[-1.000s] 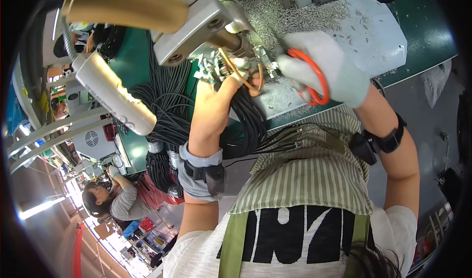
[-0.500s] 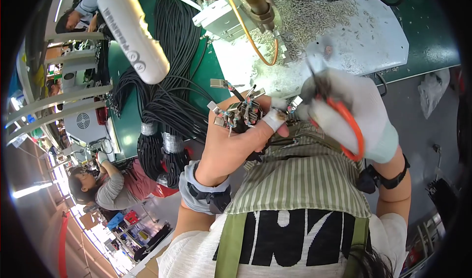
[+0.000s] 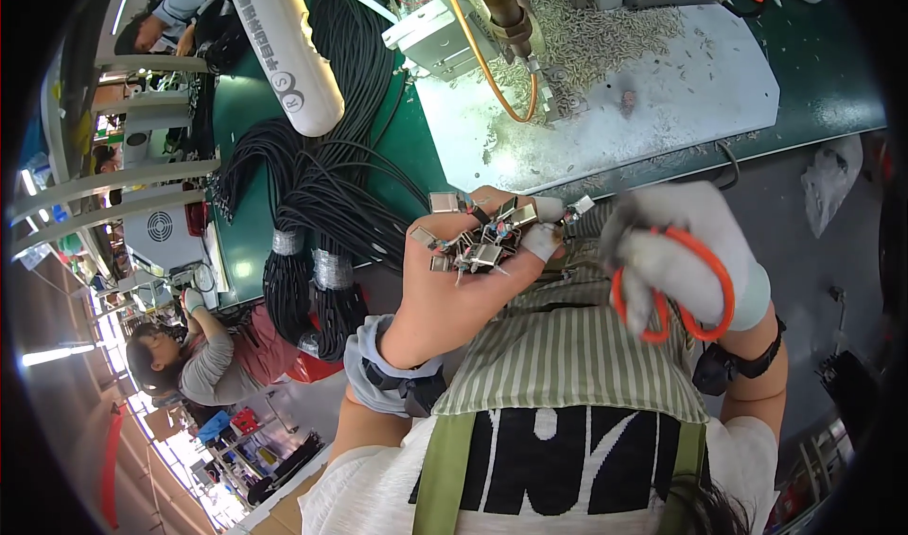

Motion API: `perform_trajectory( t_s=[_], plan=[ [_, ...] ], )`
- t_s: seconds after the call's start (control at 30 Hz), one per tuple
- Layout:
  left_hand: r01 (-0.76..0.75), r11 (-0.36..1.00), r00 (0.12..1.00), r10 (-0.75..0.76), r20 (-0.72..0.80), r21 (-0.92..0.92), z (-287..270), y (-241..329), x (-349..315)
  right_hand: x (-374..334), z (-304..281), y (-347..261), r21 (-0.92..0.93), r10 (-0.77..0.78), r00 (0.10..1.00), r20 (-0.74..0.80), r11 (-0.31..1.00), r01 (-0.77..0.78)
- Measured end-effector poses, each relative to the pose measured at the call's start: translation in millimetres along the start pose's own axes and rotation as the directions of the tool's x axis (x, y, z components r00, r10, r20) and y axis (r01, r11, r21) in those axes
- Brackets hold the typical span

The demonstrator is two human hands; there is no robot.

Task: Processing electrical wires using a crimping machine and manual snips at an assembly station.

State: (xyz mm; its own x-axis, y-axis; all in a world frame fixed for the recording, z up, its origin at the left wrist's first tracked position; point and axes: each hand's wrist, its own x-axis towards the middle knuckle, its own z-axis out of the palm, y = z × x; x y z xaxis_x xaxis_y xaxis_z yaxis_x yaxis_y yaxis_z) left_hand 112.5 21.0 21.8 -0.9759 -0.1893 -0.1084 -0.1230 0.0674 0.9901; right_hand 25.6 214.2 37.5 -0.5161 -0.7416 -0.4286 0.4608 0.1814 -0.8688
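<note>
My left hand (image 3: 430, 298) is closed round a bundle of black cable ends with silver metal connectors (image 3: 484, 242) and short coloured wires. White coverings wrap its thumb and index fingertip. A single connector (image 3: 577, 210) sticks out at those fingertips, to the right of the bundle. My right hand (image 3: 695, 223), in a white glove, holds orange-handled scissors (image 3: 726, 294) just right of that connector. The handle loops hang below the fingers; the blades are hidden or smeared by motion.
Behind my hands stands a press-like machine (image 3: 501, 10) on a white board (image 3: 700, 90) strewn with small metal bits. Bundled black cables (image 3: 350, 194) lie on the green table (image 3: 236, 109) at left. A white tube lamp (image 3: 288, 52) hangs above. A co-worker (image 3: 203, 346) sits at left.
The scissors have turned in my right hand, so both orange loops now show and hang lower. My left hand has shifted slightly right with the bundle. The view has tilted a little.
</note>
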Motion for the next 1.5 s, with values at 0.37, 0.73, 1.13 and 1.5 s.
perform_trajectory(
  t_s=[0.37,0.73,1.13,1.5],
  plan=[
    [0.129,0.983,0.975,-0.102,0.199,-0.130,-13,-2,11,12,0,30,-0.844,-0.579,0.754,-0.311,0.533,0.061],
    [0.090,0.986,0.834,-0.151,0.530,0.139,-9,-3,18,13,15,-19,-0.317,-0.533,0.723,-0.439,0.845,0.431],
    [0.097,0.986,0.911,-0.142,0.388,0.132,-4,-7,19,-9,4,-7,-0.328,-0.277,0.945,-0.176,0.921,0.209],
    [0.098,0.973,0.897,-0.177,0.405,0.208,4,-10,31,13,7,25,-0.767,-0.692,0.716,-0.093,0.508,0.392]
  ],
)
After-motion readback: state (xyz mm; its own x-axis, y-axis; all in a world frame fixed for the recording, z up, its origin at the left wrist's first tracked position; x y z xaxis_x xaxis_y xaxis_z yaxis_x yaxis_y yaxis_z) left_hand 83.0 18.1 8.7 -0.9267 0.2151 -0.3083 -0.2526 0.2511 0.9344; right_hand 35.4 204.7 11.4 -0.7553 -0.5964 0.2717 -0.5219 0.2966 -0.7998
